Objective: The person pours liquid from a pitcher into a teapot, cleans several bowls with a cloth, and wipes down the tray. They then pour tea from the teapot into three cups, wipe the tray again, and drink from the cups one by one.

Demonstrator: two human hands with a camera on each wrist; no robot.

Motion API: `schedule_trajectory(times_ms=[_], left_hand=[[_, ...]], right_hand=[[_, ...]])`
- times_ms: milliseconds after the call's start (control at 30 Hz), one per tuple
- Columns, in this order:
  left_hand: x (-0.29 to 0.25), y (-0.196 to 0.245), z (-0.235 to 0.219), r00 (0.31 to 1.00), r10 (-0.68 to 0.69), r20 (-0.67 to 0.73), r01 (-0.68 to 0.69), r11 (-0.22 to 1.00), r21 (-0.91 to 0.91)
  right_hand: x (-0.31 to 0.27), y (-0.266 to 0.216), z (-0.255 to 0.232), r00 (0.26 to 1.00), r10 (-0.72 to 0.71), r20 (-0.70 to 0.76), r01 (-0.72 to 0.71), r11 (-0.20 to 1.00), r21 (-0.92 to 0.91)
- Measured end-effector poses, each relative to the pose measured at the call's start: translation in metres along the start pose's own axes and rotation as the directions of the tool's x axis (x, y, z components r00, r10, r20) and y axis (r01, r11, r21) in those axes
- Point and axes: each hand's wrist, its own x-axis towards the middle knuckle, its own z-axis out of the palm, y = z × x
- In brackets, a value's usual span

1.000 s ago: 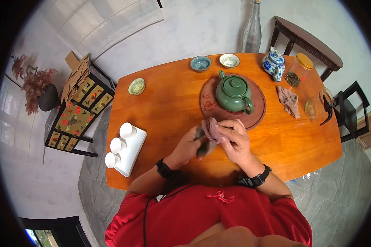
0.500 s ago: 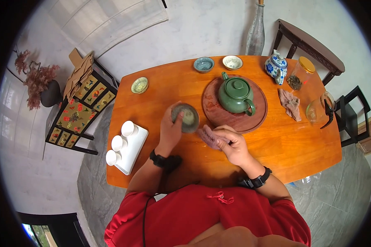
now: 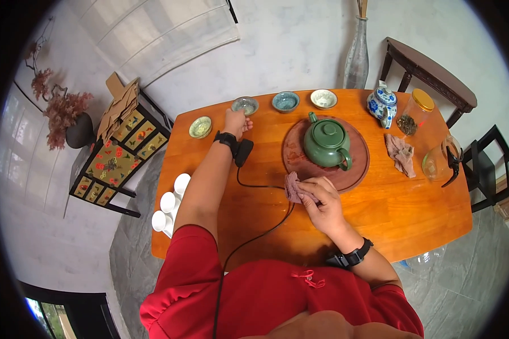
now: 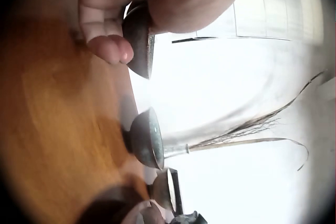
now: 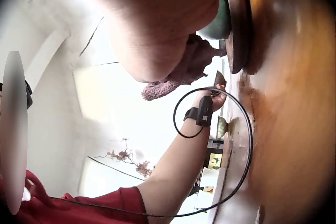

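At the far edge of the table, my left hand grips a grey-green tea bowl by its rim. In the left wrist view the fingers curl under that bowl, close over the tabletop. My right hand pinches a crumpled mauve cloth in front of the round wooden tray. A yellow-green bowl stands to the left of the held one. On its right are a blue bowl and a pale cream bowl. The green teapot sits on the tray.
A second cloth, a blue-and-white teapot, a yellow-lidded jar and a glass pitcher stand at the right. White cups on a white tray are partly behind the left arm. A black cable crosses the table.
My left hand has carried the grey-green bowl away from the cloth to the back edge, between the yellow-green and blue bowls. The right hand keeps the cloth near the tray's front.
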Motion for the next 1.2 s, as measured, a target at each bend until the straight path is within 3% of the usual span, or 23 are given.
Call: schedule_trajectory(times_ms=[333, 433, 500, 533, 567, 600, 633, 700, 733, 800, 833, 867, 900, 933, 967, 1100, 1167, 1200], left_hand=[[0.011, -0.001, -0.007, 0.991, -0.099, 0.088, 0.099, 0.995, 0.004], [-0.008, 0.003, -0.018, 0.999, -0.014, 0.046, 0.007, 0.991, 0.134], [-0.013, 0.004, -0.029, 0.975, 0.16, -0.152, -0.106, 0.944, 0.313], [-0.006, 0.003, -0.043, 0.975, 0.158, -0.156, -0.103, 0.944, 0.313], [0.008, -0.001, -0.063, 0.882, 0.423, -0.209, -0.236, 0.778, 0.582], [0.005, 0.003, -0.071, 0.731, 0.661, -0.17, -0.283, 0.521, 0.805], [0.001, 0.005, -0.079, 0.732, 0.659, -0.175, -0.278, 0.523, 0.806], [-0.038, 0.036, -0.083, 0.681, 0.635, -0.364, 0.117, 0.396, 0.911], [-0.039, 0.035, -0.088, 0.678, 0.638, -0.365, 0.117, 0.395, 0.911], [-0.032, 0.026, -0.104, 0.723, 0.471, -0.506, 0.327, 0.411, 0.851], [-0.018, 0.009, -0.115, 0.662, 0.572, -0.485, 0.358, 0.327, 0.875], [-0.005, 0.002, -0.127, 0.662, 0.575, -0.481, 0.355, 0.325, 0.877], [0.004, 0.0, -0.135, 0.782, 0.32, -0.535, 0.316, 0.537, 0.782], [0.013, -0.004, -0.142, 0.867, 0.045, -0.496, 0.321, 0.712, 0.624], [-0.004, 0.002, -0.132, 0.873, -0.027, -0.488, 0.27, 0.858, 0.436], [-0.005, 0.003, -0.131, 0.896, -0.082, -0.437, 0.207, 0.947, 0.247], [-0.024, 0.009, -0.113, 0.949, 0.06, -0.31, -0.034, 0.995, 0.091], [-0.035, 0.011, -0.105, 0.948, 0.059, -0.312, -0.031, 0.995, 0.092]], right_hand=[[0.0, 0.005, 0.001, 1.0, 0.005, 0.006, -0.005, 1.0, -0.01], [0.0, 0.004, 0.001, 1.0, 0.015, 0.01, -0.015, 1.0, -0.014], [0.0, 0.004, 0.002, 1.0, 0.009, 0.014, -0.009, 1.0, -0.017], [0.0, 0.004, 0.002, 1.0, 0.009, 0.017, -0.009, 1.0, -0.014], [0.0, 0.004, 0.002, 1.0, 0.016, 0.015, -0.016, 1.0, -0.018], [-0.001, 0.004, 0.003, 1.0, 0.022, 0.013, -0.022, 1.0, -0.023], [-0.001, 0.004, 0.003, 1.0, 0.023, 0.018, -0.022, 1.0, -0.019], [-0.001, 0.004, 0.003, 1.0, 0.003, 0.02, -0.002, 1.0, -0.023], [0.0, 0.003, 0.003, 1.0, -0.001, 0.018, 0.002, 1.0, -0.021], [0.0, 0.001, 0.002, 1.0, -0.008, 0.025, 0.009, 1.0, -0.026], [0.0, 0.0, 0.001, 1.0, -0.01, 0.02, 0.01, 1.0, -0.026], [0.0, 0.0, 0.001, 1.0, -0.018, 0.015, 0.019, 1.0, -0.023], [0.0, -0.001, 0.001, 1.0, -0.027, 0.011, 0.027, 0.999, -0.021], [0.0, -0.001, 0.001, 1.0, -0.026, 0.01, 0.026, 0.999, -0.022], [0.0, -0.001, 0.001, 1.0, -0.024, 0.012, 0.025, 1.0, -0.019], [0.0, -0.003, -0.001, 1.0, -0.028, 0.008, 0.028, 0.999, -0.021], [0.002, -0.003, -0.002, 0.999, -0.035, 0.004, 0.035, 0.999, -0.026], [0.001, -0.003, -0.002, 0.999, -0.041, 0.004, 0.041, 0.999, -0.032]])
